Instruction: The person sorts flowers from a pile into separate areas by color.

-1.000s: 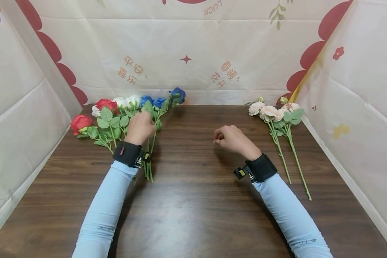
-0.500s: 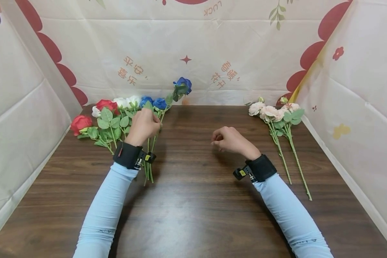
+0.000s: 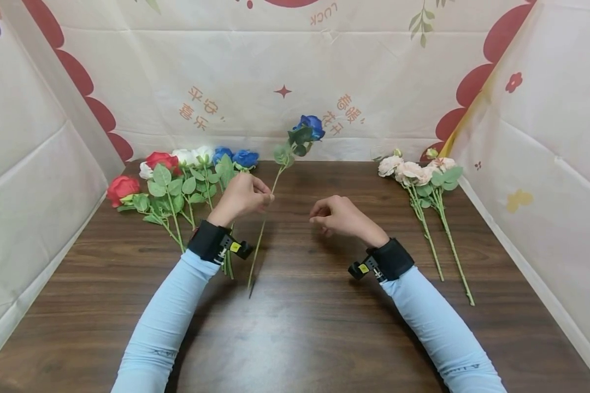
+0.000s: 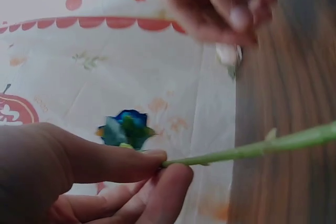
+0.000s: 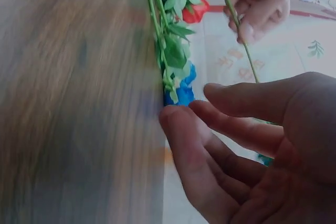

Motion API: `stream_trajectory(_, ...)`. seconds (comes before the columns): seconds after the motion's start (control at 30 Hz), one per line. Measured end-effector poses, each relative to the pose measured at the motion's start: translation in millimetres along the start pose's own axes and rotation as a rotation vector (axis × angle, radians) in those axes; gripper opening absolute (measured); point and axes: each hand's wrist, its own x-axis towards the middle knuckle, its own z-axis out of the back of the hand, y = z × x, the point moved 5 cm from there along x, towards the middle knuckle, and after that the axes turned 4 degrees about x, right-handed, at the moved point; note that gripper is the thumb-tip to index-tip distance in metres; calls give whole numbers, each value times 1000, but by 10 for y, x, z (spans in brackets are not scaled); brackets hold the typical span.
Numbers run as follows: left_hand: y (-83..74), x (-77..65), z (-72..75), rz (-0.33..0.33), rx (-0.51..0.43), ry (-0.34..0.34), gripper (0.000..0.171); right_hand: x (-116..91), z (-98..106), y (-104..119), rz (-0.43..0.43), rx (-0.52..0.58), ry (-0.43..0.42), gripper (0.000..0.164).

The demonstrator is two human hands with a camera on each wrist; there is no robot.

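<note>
Cloth-like blue rose [image 3: 314, 125]; wood-grain table [image 3: 295, 338] (softly glossy).

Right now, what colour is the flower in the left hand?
Blue; the flower shows best in the head view.

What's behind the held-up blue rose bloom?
The pale cloth, with orange characters beside the blue bloom. The patch directly behind it is covered; any print there can't be seen.

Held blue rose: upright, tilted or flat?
Tilted: pinched by the left hand, the blue rose slants, bloom up and leaning right.
</note>
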Motion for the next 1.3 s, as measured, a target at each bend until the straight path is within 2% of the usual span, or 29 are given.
stream_trajectory(0.1,-45,-4,-83,-14,-109,27,15,7,-57,63,22,65,-4,24)
stream_trajectory(0.27,-132,-24,-184,-20,-268,55,16,5,-217,197,33,270,47,34)
stream_trajectory(0.37,-179,-37,-221,-15,-330,53,17,-5,-309,261,32,370,78,37)
stream_trajectory(0.5,-219,-48,-261,-14,-367,31,17,-27,-392,333,22,470,107,35)
stream_trajectory(0.63,-249,-54,-299,-25,-380,18,16,-38,-424,364,3,543,91,28)
stream_trajectory(0.93,-267,-82,-326,-23,-388,4,15,-56,-418,396,-4,515,39,22)
stream_trajectory(1.17,-268,-78,-322,-45,-404,22,16,-61,-396,394,-5,493,16,21)
stream_trajectory(1.3,-230,-63,-290,-61,-438,1,22,-33,-347,330,-2,455,-11,23)
